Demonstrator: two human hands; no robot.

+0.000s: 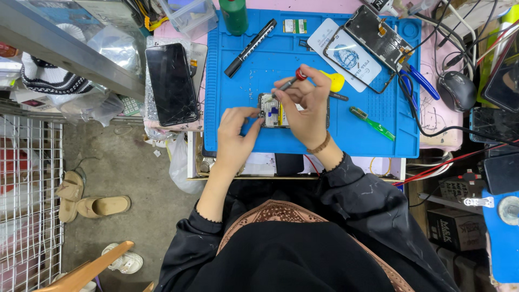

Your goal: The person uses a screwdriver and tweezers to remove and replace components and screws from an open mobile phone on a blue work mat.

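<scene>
The work mat (259, 70) is bright blue; the screwdriver (294, 80) has a red cap; the brush (372, 123) is green; the marker (250, 47) is black; the pliers (419, 81) have blue handles; the bottle (233, 15) is green with a red top; the sleeves (357, 189) are black; the sandals (89, 203) are tan; the tablecloth (440, 116) is pink; the knitted cloth (46, 78) is striped black and white

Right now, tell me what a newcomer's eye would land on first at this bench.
The bright blue work mat fills the bench top. At its middle an opened phone lies under both hands: the left hand steadies its near edge, and the right hand holds a red-capped screwdriver tilted down onto it. A dark phone with a cracked screen lies off the mat's left side.
</scene>
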